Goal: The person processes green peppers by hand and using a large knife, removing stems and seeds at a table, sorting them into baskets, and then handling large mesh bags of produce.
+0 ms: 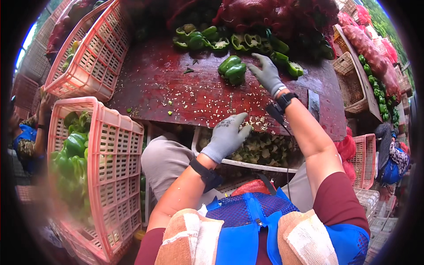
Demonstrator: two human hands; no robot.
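My left hand (228, 135), in a grey glove, is over the near edge of the dark red board (149, 82), fingers apart and holding nothing. My right hand (266, 73), also gloved, hovers at the right of a whole green bell pepper (233, 70), its fingers spread and empty. Pale pepper seeds (212, 99) are scattered over the board. Along its far side lie cut green pepper pieces (246, 41), with one cut piece (294, 69) to the right of my right hand.
Below the board's near edge is a white-rimmed tub (258, 165) of pepper scraps. At left, a pink plastic crate (116, 172) holds green peppers (74, 145); another crate (96, 49) leans beyond it. Red mesh sacks (265, 15) stand at the far side. Other people (28, 135) sit at both sides.
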